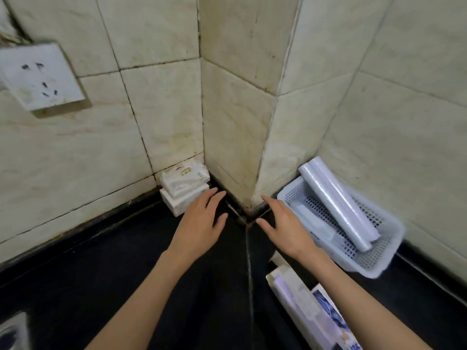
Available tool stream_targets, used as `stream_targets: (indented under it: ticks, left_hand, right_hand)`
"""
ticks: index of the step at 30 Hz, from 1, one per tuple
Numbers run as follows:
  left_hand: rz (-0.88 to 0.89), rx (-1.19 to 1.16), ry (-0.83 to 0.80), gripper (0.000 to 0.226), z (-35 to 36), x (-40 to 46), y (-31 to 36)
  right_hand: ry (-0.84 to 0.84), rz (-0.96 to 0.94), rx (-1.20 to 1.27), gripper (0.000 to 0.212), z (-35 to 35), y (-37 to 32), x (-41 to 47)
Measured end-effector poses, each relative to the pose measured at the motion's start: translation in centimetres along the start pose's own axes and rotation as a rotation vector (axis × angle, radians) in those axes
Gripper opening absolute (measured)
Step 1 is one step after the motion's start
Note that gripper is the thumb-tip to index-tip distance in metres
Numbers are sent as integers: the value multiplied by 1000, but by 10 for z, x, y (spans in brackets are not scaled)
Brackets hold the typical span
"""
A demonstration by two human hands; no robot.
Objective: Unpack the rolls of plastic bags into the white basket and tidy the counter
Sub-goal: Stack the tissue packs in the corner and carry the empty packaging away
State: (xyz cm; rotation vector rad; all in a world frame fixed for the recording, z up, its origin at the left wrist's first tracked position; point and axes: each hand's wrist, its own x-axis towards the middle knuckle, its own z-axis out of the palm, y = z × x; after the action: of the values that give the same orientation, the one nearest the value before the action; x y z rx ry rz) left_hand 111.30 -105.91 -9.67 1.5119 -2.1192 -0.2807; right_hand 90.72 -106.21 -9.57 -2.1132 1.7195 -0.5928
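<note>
A white perforated basket (pixel 386 263) stands on the black counter against the right wall. Two rolls of clear plastic bags (pixel 336 203) lie slanted in it, their upper ends sticking over the rim, and a flatter white pack (pixel 316 223) lies under them. A long white box (pixel 303 306) with blue print lies open on the counter in front of the basket, partly under my right forearm. My right hand (pixel 285 223) hovers open just left of the basket. Over the counter, my left hand (pixel 202 223) is open too, its fingertips next to a stack of white tissue packs (pixel 182 190).
The black counter (pixel 101 286) runs into a tiled corner with a jutting tiled column (pixel 240 135). A dirty white wall socket (pixel 40 77) sits high on the left wall. A grey object (pixel 12 332) shows at the bottom left edge.
</note>
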Motion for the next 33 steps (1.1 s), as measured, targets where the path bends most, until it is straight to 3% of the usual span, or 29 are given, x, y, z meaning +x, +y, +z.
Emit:
stream_targets:
  ticks: [6,11,18,25,27,31,33]
  left_hand:
    - [146,-10,-115,51,31,-27,66]
    - [210,49,-384,58,84,-67,113]
    - [216,210,-738,76,139,-101,143]
    - [307,313,-833,83,173,-87,155]
    - [309,336,-818,78,180,-85,154]
    - [333,364,-784,65,184,-81,150]
    - [363,356,-785,64,182,-76,149]
  right_hand:
    - [52,157,6,56,-38,38,-82]
    - [18,327,-25,55,-52,90,-165]
    - [-267,549,-183,65,-33,150,-238]
    - [-403,684,-238,90,1,185,-255]
    - [-392,702,-254,84,9,188,-253]
    - [-264,691,-286,37,12,190,-248]
    - [-175,749,-209,24,5,190,-248]
